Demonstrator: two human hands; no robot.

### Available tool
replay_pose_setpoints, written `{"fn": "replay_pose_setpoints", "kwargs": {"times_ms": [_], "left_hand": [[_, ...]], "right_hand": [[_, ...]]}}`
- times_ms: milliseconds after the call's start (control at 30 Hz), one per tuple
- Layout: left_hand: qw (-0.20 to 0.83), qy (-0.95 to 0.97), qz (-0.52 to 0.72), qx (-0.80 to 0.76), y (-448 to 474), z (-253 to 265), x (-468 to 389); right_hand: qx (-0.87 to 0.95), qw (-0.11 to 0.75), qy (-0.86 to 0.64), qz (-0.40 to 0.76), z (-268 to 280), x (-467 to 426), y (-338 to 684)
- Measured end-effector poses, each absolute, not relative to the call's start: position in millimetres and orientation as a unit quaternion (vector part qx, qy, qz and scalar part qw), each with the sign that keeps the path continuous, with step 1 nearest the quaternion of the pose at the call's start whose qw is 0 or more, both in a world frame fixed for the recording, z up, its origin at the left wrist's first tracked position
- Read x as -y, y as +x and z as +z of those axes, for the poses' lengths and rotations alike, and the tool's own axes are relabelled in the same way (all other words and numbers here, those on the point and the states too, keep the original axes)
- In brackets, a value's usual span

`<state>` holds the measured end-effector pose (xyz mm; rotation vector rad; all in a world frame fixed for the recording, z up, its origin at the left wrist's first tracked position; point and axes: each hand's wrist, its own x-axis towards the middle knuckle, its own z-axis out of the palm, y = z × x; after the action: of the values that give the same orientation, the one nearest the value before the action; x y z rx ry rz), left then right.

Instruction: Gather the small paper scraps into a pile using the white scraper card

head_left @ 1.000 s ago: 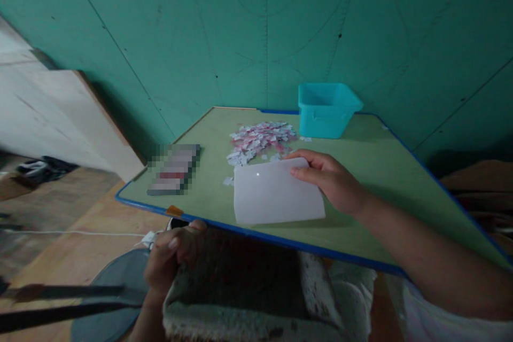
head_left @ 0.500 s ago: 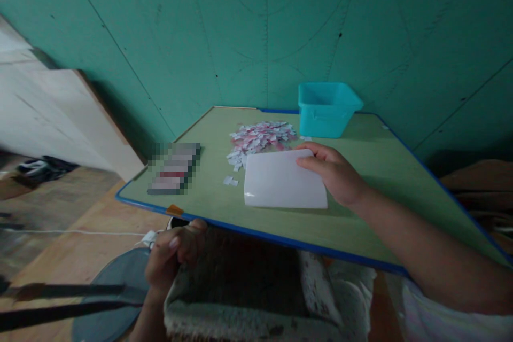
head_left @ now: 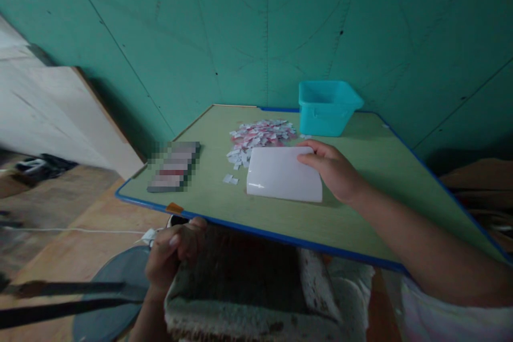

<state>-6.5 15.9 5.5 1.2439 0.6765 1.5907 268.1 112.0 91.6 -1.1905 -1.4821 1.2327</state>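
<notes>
My right hand (head_left: 332, 171) pinches a glossy white sheet (head_left: 282, 173) at its upper right edge, thumb on top. The sheet bows a little and is tilted over the tabletop, covering the near side of a heap of small white and pinkish paper pieces (head_left: 262, 133). A few loose paper pieces (head_left: 230, 179) lie left of the sheet. Below the front edge of the table, my left hand (head_left: 172, 251) is closed with its fingers curled. Whatever may be inside it is hidden.
A turquoise plastic bin (head_left: 324, 120) stands at the back right of the pale green table (head_left: 372, 187), against a green wall. A blurred-out flat device (head_left: 174, 166) lies at the left. Below are a grey round stool (head_left: 108, 299) and a worn fabric-covered piece (head_left: 240, 320).
The white sheet's lower edge has risen slightly and its lower right corner has drawn inward to the left. My left hand stays in place.
</notes>
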Motion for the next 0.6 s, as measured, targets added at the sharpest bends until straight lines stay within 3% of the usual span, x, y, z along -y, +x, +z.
{"fn": "replay_pose_setpoints", "kwargs": {"times_ms": [600], "left_hand": [[0.468, 0.541, 0.65, -0.256, -4.2, 13.3, -19.1]], "right_hand": [[0.621, 0.446, -0.451, 0.46, 90.4, -118.2, 272.8]]}}
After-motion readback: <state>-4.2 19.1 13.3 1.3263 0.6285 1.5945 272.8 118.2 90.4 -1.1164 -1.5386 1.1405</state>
